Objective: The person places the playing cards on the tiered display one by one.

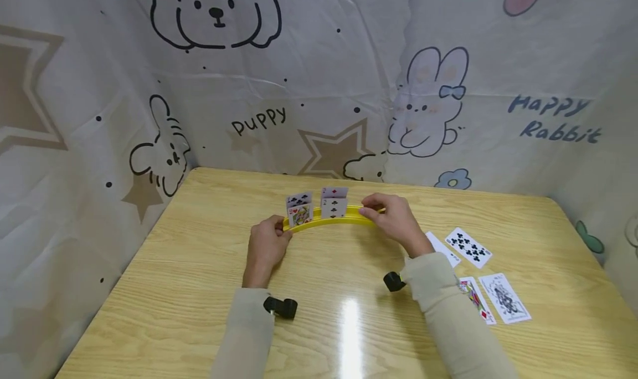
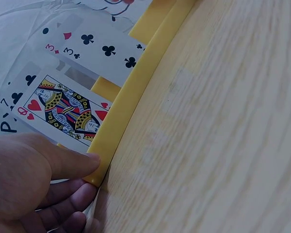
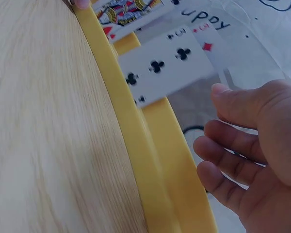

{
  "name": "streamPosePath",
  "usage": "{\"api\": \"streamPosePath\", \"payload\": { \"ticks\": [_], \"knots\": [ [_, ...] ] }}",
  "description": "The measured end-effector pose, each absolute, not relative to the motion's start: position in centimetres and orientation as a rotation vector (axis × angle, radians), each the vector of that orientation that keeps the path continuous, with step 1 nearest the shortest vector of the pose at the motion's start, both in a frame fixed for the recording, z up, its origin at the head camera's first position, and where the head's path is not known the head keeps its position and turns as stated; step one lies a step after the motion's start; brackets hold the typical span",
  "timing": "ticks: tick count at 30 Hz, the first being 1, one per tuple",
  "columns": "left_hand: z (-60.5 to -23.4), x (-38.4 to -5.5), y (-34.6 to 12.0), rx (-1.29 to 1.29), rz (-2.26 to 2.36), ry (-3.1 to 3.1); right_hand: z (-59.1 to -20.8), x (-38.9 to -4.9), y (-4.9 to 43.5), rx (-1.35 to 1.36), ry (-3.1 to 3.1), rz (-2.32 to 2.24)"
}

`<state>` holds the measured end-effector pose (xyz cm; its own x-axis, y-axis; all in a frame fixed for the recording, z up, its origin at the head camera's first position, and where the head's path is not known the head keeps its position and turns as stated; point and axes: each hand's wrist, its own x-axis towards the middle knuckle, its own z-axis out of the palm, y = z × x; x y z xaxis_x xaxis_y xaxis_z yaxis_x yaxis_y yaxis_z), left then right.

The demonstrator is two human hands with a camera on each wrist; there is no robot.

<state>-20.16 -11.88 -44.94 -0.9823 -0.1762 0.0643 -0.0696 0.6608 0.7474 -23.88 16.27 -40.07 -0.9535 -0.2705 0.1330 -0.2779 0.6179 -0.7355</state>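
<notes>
A curved yellow card holder point(image 1: 349, 219) stands on the table with playing cards upright in it. My left hand point(image 1: 268, 242) pinches its left end, thumb point(image 2: 89, 164) on the front wall beside the queen of hearts point(image 2: 70, 108). A seven of clubs point(image 2: 19, 99) stands behind that queen. Nearer the middle, the three of clubs point(image 3: 157, 67) is in front of the three of diamonds point(image 3: 207, 43). At the holder's right part is my right hand point(image 1: 395, 217); in the right wrist view its loosely bent fingers point(image 3: 223, 177) hold nothing, slightly apart from the holder.
On the table's right lie a ten of clubs point(image 1: 468, 247), a card partly under the right forearm point(image 1: 443, 249), a red-diamond face card point(image 1: 477, 301) and a joker-like card point(image 1: 505, 297). A printed cloth point(image 1: 309, 80) hangs behind the wooden table point(image 1: 319, 318).
</notes>
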Motion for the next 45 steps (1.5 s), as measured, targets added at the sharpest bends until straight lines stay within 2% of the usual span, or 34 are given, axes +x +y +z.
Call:
{"api": "streamPosePath", "payload": {
  "ticks": [12,45],
  "knots": [
    [-45.0,-20.2,-11.9,0.211,-1.202,-2.752,-39.5,-23.0,20.2,0.496,-2.928,1.129],
    [-45.0,-20.2,-11.9,0.244,-1.236,-2.757,-40.0,-21.8,26.0,0.401,-3.037,1.006]
  ]
}}
